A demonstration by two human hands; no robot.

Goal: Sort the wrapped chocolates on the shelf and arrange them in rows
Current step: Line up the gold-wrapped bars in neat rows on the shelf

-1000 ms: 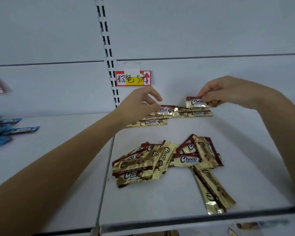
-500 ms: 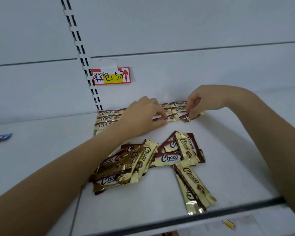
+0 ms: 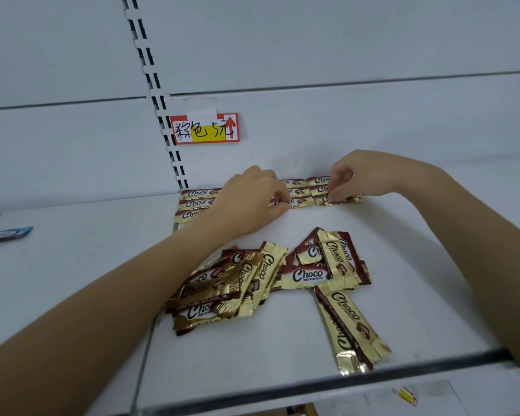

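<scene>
Nearest us, low in the frame, a loose pile of chocolates (image 3: 252, 280) lies jumbled on the shelf (image 3: 282, 355), with one stray bar (image 3: 350, 324) angled toward the lower right. Beyond it, mid-frame, the left grip (image 3: 249, 205) curls its fingertips onto a middle bar (image 3: 296, 202), and the right grip (image 3: 357, 175) is clamped on the end bar (image 3: 342, 199). We judge the front of the rows (image 3: 197, 203) is being squared; the next move calls for letting go and drawing from the pile.

Arms outstretched, left hand (image 3: 250, 203) curled, right hand (image 3: 352, 176) pinching
</scene>
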